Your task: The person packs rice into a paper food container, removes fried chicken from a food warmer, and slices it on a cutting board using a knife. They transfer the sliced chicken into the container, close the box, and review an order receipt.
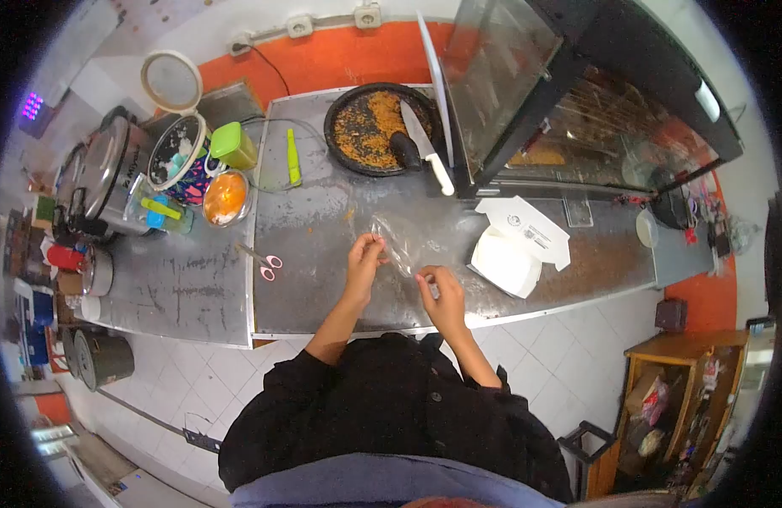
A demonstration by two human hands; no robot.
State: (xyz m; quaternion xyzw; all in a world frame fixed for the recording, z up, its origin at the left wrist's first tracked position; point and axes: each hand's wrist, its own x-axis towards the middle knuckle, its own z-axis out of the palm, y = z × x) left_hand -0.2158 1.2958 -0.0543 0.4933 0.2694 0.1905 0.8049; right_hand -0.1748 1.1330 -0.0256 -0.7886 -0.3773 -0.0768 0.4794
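Between my two hands a clear plastic bag (395, 245) is stretched over the metal counter. My left hand (366, 258) pinches its left side, and my right hand (440, 295) pinches its lower right edge. To the right lies an open white paper box (505, 262) with its printed lid folded back. Beyond the bag stands a round stone mortar (365, 127) holding an orange-brown paste, with a dark pestle (404, 150) in it. A knife (425, 146) with a white handle rests across the mortar's right side.
Pink-handled scissors (265, 266) and a green utensil (292, 158) lie on the counter (315, 296). Further left are a green-lidded container (232, 146), an orange-filled bowl (227, 199) and a large pot (116, 173). A glass display case (594, 118) stands at the back right.
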